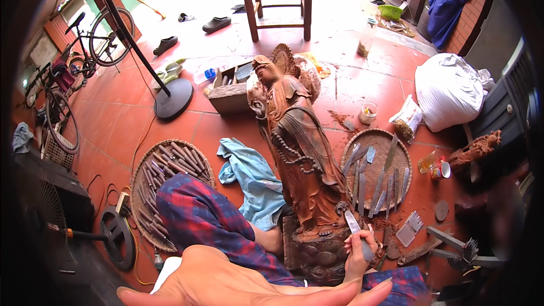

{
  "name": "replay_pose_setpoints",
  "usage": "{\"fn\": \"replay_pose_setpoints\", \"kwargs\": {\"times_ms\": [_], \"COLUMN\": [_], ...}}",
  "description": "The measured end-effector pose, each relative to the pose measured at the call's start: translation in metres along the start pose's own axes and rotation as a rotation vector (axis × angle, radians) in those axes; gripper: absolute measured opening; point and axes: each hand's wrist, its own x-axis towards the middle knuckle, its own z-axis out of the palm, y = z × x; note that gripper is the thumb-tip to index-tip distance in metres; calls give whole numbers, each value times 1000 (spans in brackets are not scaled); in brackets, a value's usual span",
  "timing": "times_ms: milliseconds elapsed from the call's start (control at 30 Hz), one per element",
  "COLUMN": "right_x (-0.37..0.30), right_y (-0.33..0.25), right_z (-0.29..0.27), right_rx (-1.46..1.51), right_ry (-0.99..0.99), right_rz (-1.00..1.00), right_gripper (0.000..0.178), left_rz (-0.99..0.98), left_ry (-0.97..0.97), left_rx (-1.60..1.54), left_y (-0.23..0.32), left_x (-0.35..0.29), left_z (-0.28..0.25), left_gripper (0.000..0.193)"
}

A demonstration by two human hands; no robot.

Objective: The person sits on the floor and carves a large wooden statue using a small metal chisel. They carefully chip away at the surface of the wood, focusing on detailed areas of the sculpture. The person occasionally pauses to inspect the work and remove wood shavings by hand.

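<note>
A carved wooden statue (303, 153) of a robed figure with a beaded necklace and a halo leans away from me, its base (317, 252) near my legs. Beside the base, my right hand (358, 255) is closed on a carving tool (352, 224). Its pale, narrow blade points up toward the lower robe; whether it touches the wood I cannot tell. Looming large at the lower edge, close to the camera, my left hand (226, 280) has its fingers spread and nothing visible in it. The hand hides part of my lap.
Left of the statue are a round basket of tool handles (170, 175) and a blue cloth (249, 178). On its right, a woven tray (377, 136) holds flat blades. A wooden box (226, 99), stool (277, 0), black stand base (174, 99) and white sack (450, 90) stand around.
</note>
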Motion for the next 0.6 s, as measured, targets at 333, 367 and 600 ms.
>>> {"fn": "replay_pose_setpoints", "kwargs": {"times_ms": [333,367,600], "right_x": [-2,-2,2], "right_y": [4,7,4], "right_z": [-4,-5,-6], "right_rx": [-42,-26,-19], "right_ry": [14,6,-12], "right_rz": [12,7,18], "right_gripper": [13,13,11], "left_rz": [31,31,16], "left_ry": [-82,-125,-195], "left_rx": [-28,-20,-17], "left_y": [-9,-13,-7], "left_x": [11,7,17], "left_z": [-13,-16,-13], "left_gripper": [149,148,146]}}
